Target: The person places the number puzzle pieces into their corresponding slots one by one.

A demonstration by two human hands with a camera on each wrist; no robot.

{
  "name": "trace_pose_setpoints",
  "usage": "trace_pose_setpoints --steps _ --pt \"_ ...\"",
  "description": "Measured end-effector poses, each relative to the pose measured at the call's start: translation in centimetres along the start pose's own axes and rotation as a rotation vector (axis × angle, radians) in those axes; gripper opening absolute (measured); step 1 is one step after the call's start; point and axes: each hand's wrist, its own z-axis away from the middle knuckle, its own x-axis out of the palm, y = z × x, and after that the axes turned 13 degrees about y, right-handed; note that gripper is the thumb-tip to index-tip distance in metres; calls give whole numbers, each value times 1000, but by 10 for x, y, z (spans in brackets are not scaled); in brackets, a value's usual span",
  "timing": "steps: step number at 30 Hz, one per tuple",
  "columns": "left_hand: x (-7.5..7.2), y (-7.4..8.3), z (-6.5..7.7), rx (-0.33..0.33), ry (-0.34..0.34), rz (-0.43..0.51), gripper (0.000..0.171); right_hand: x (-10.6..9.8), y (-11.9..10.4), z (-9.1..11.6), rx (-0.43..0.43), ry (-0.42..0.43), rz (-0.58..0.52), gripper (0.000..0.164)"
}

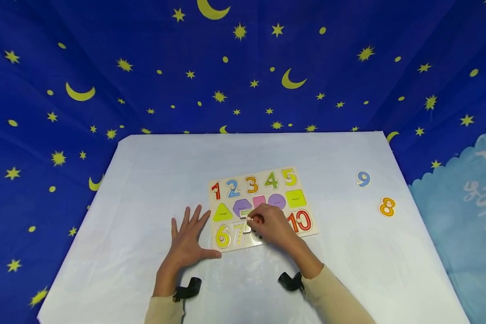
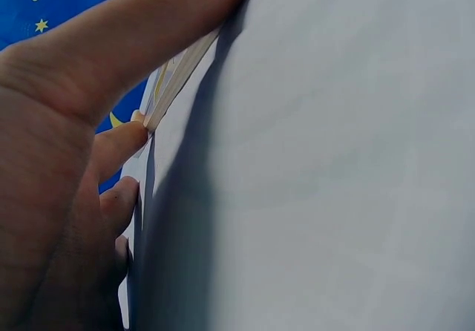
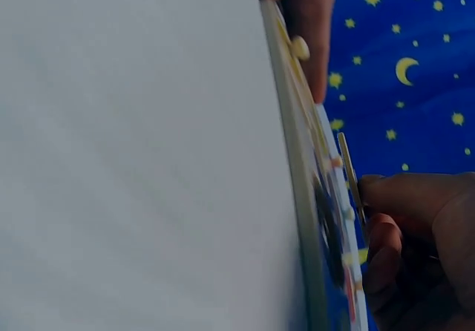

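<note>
A wooden number puzzle board (image 1: 231, 181) lies on the table, slightly turned. My right hand (image 1: 272, 225) pinches a thin number puzzle piece (image 3: 347, 156) by its knob, over the lower row beside the dotted 7 recess (image 1: 238, 231). Fingers partly cover the piece; what shows has a pale green top bar, like a 7. In the right wrist view it stands tilted, just off the board's face. My left hand (image 1: 191, 238) rests with fingers spread at the board's left side, its thumb (image 2: 171, 12) along the lower left corner.
A blue 9 piece (image 1: 363, 179) and an orange 8 piece (image 1: 387, 207) lie on the table (image 1: 348, 279) to the right. Knobbed pieces such as the yellow 6 (image 1: 222, 236) and red 10 (image 1: 299, 220) sit in the board. A star-patterned blue cloth (image 1: 146, 45) hangs behind.
</note>
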Motion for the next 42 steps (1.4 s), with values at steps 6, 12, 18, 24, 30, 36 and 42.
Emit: trace_pose_setpoints --steps 6,12,18,24,30,36,42 --pt "-2 0 0 2 -15 -20 127 12 -8 7 -23 -57 34 7" --pt "-3 0 -1 2 -20 -15 127 17 -11 8 -78 -84 53 7" --pt "-3 -1 -2 12 -8 -7 126 17 -16 6 -92 -123 55 8" --pt "-3 -1 -1 12 -1 4 127 19 -19 8 -92 -154 60 7" --pt "-3 0 -1 11 -5 4 127 18 -22 10 -95 -146 76 7" --pt "-4 0 -1 18 -3 -9 128 18 -26 12 -89 -151 98 5" --pt "-4 0 -1 25 2 -2 127 18 -27 13 -115 -125 139 3"
